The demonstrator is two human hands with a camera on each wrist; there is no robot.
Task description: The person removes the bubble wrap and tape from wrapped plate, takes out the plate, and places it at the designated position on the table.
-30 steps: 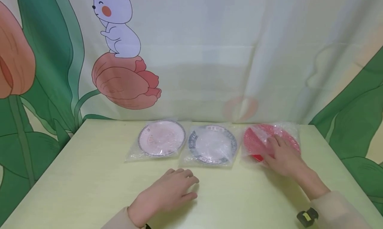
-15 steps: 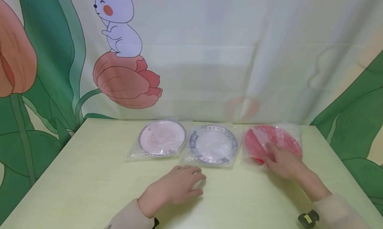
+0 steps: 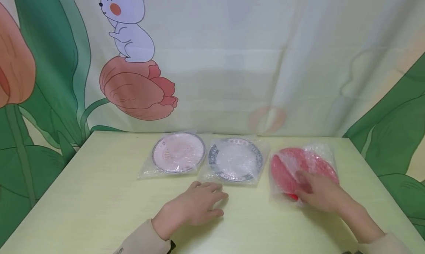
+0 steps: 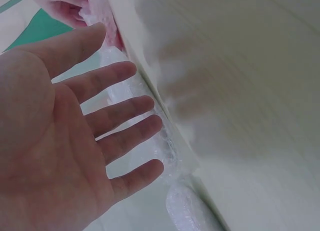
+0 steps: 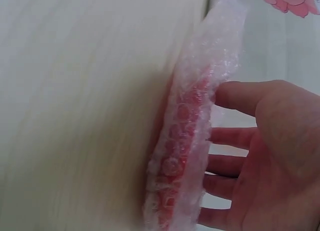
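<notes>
A red plate in bubble wrap lies at the right of the row. My right hand rests on its near right part; in the right wrist view the fingertips of the right hand touch the wrapped red plate from above, the fingers fairly straight. My left hand hovers over the table with fingers spread and nothing held, in front of a wrapped plate with a grey-blue rim. The left wrist view shows the open palm of the left hand.
A wrapped white plate with a thin dark rim lies at the left of the row on the pale table. Behind the table hangs a printed curtain with a rabbit and tulips.
The red plate has slid a little toward the table's front under my right hand, which moved with it. My left hand has shifted slightly right and forward since the earliest frame.
</notes>
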